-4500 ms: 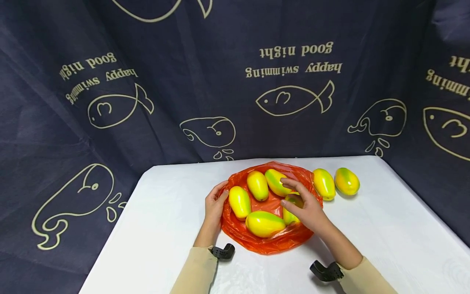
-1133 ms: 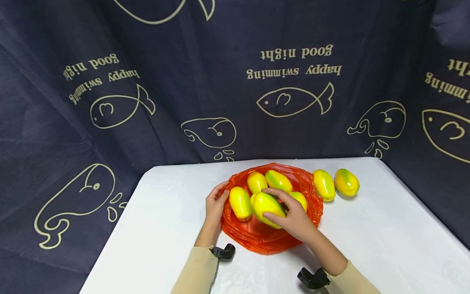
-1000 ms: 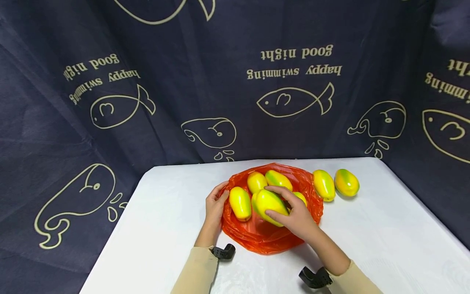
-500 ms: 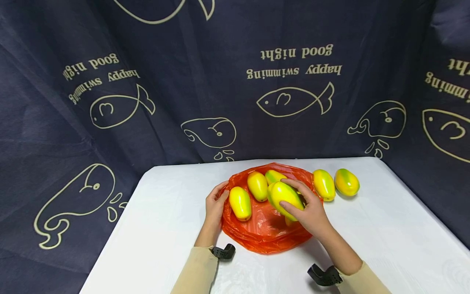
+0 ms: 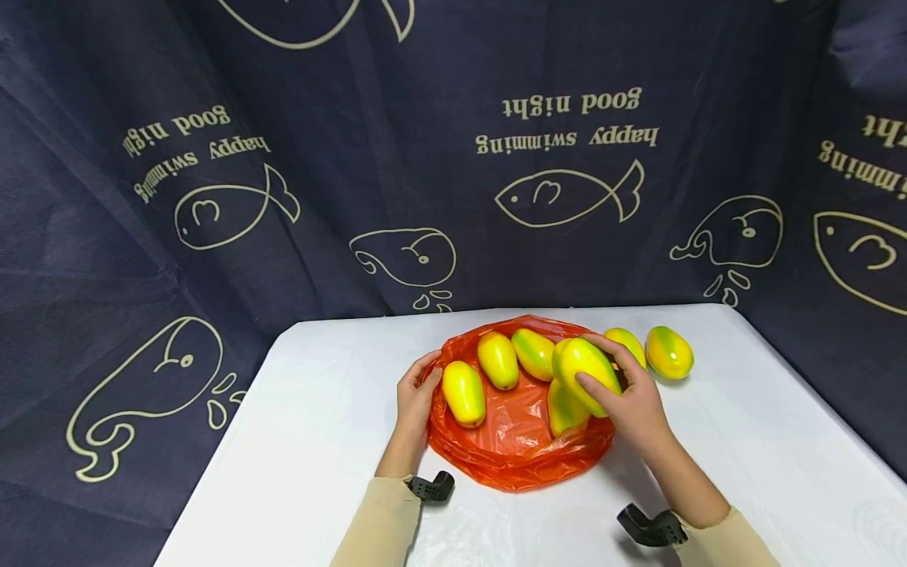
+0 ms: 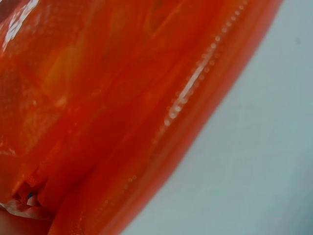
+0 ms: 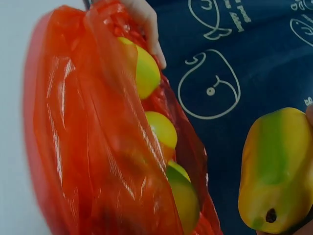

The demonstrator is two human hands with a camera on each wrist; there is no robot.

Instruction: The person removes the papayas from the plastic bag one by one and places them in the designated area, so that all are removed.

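Note:
In the head view my right hand [image 5: 634,398] grips a glossy yellow-green oblong fruit [image 5: 583,370], thumb on the near side, fingers over the far side. It is raised over the right rim of an open red plastic bag [image 5: 510,465]. In the right wrist view the held fruit [image 7: 276,169] shows a dark spot at one end, and fingers appear only at the frame's edge. My left hand [image 5: 414,398] pinches the bag's left rim. Several similar fruits lie inside the bag, among them a yellow fruit [image 5: 464,395] nearest my left hand. The left wrist view is mostly red plastic [image 6: 122,132].
Two more fruits lie on the white table [image 5: 305,441] right of the bag: one fruit [image 5: 627,342] partly behind my right hand, the other fruit [image 5: 669,352] farther right. A dark blue cloth [image 5: 397,157] with fish drawings hangs behind the table.
My right hand has picked up the fruit from the front of the bag and carried it rightward to the bag's right rim. My left hand has stayed at the left rim.

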